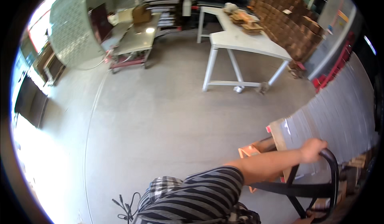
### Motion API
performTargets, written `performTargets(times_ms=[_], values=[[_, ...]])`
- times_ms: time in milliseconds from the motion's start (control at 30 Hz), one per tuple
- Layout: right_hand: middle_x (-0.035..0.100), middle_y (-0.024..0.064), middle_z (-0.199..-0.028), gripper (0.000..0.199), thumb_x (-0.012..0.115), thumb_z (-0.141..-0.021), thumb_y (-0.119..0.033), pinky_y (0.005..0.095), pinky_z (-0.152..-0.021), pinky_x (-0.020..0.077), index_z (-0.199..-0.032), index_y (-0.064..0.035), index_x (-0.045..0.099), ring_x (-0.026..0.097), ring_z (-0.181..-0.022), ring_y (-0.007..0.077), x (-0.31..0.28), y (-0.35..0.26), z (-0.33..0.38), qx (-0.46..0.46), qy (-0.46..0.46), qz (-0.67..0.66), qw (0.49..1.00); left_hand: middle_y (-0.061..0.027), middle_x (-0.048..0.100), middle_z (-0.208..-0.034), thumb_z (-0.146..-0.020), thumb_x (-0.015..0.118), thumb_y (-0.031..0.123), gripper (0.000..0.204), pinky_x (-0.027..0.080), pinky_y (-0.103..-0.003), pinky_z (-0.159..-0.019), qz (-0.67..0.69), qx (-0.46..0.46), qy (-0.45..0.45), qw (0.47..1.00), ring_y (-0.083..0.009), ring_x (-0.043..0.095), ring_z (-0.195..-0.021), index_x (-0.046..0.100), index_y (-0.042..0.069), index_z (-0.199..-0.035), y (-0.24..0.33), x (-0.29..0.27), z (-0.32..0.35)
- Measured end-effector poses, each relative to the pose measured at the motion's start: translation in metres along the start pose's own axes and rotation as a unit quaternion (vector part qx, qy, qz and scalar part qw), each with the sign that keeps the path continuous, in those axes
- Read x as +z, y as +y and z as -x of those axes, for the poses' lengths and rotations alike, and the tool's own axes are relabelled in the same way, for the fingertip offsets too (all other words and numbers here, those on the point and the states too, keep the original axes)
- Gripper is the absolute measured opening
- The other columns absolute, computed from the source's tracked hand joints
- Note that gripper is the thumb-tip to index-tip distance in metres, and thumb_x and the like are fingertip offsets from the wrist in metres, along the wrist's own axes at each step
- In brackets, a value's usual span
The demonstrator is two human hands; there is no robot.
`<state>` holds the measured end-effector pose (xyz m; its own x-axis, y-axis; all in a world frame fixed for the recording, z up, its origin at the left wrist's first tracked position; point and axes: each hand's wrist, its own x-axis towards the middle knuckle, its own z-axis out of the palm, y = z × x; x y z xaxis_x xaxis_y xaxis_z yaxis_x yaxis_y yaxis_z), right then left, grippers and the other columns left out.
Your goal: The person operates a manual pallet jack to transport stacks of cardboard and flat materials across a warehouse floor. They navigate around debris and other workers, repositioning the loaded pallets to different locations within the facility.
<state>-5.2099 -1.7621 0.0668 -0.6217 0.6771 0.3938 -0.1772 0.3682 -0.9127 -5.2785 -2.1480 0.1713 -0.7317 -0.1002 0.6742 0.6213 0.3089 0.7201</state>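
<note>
at the far left a dark flat panel (30, 100) leans near a bright, washed-out patch of floor. above it stands a large perforated sheet (72, 28), curved by the lens. just right of that is a metal counter (138, 38) with a glare spot on its top and a brown box (141, 14) at its far end; a red base shows under it. the grey concrete floor (160, 120) fills the middle, with a thin cable (91, 116) running down across it and a bundle of black plugs (125, 210) at the lower edge.

further right a white counter (248, 44) on angled legs carries small stacks of wooden pieces (246, 22). behind it rises a wall of stacked brown boxes (292, 20).

at the lower centre is the person's striped sleeve (200, 196). one bare forearm reaches rightward from it; which arm it is cannot be told for sure, though it looks like the right hand (313, 148). its fingers are curled closed over the top of a black curved handle (334, 172) of a cart, which sits at the lower right. stacked on that cart, tall grey sheets (340, 112) stand on edge, just beyond the hand. the other hand is out of sight.
</note>
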Motion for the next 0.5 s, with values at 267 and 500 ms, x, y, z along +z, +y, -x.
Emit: performTargets(times_ms=[267,500], values=[[0.060,0.0129,-0.084,0.023,0.062,-0.080,-0.018,0.0382,-0.071,0.0478,-0.087,0.0035,0.060,0.057,-0.077,0.0238,-0.016,-0.060,0.183,-0.005,-0.042,-0.046,0.998,-0.0154,0.059,-0.077,-0.058,0.067,0.003,0.021,0.046,-0.046,-0.067,0.031,0.021,-0.006,0.999,-0.0398,0.058,-0.080,0.055,0.006,-0.075,0.045,-0.093,0.109],[0.061,0.0163,-0.092,0.025,0.062,-0.077,-0.014,0.0412,-0.076,0.0471,-0.094,0.0046,0.060,0.058,-0.085,0.0268,-0.070,-0.095,0.319,-0.024,-0.085,-0.031,0.996,-0.0163,0.059,-0.076,-0.056,0.069,0.007,0.020,0.046,-0.046,-0.066,0.031,0.030,0.009,0.999,-0.0396,0.058,-0.077,0.055,0.006,-0.069,0.091,-0.177,0.220]])
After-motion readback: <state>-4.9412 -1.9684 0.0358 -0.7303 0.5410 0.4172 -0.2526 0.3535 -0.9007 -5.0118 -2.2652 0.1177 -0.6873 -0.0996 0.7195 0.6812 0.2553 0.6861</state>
